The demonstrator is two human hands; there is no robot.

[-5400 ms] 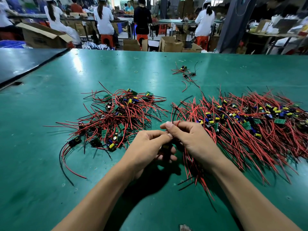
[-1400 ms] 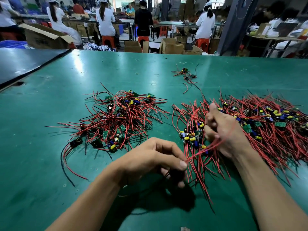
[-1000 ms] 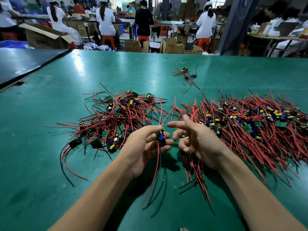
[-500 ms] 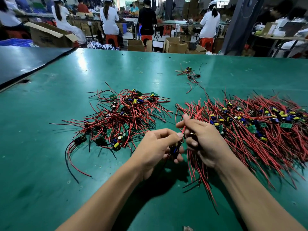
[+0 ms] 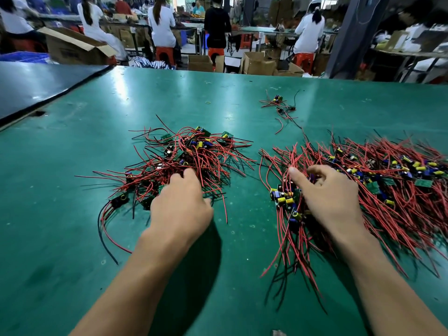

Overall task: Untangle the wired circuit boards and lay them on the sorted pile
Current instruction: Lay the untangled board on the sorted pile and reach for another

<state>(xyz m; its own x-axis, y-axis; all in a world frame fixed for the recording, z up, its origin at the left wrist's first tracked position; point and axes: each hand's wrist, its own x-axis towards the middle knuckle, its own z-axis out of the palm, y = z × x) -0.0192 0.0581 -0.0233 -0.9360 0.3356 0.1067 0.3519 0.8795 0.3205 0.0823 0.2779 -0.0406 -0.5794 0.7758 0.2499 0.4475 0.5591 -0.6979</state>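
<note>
We take the left pile (image 5: pixel 184 161) of red-wired circuit boards as our mark on the green table (image 5: pixel 72 214). The left hand (image 5: pixel 180 204) lies palm down on the near edge of that pile, its fingers stretched forward onto the wires and relaxed. We see nothing pinched in it.

To the right of the left pile, across a strip of green table, spreads the larger right pile (image 5: pixel 388 190), its red wires mostly running toward us. The right hand (image 5: pixel 332 197) rests on the side of that heap facing the left pile. Its index finger (image 5: pixel 297 177) is straight among the wire ends and the other fingers bend down into the heap; whether they grasp anything we cannot tell. Just beside that hand, toward the left pile, sits a cluster of boards (image 5: pixel 283 197) with yellow and blue capacitors.

Beyond the left pile and to its right lies a small tangle (image 5: pixel 278 105), well apart. A black wire (image 5: pixel 104 236) curls out from the left pile's near left side. Far beyond the left pile, workers in white (image 5: pixel 161 25) sit among cardboard boxes (image 5: pixel 72 48).
</note>
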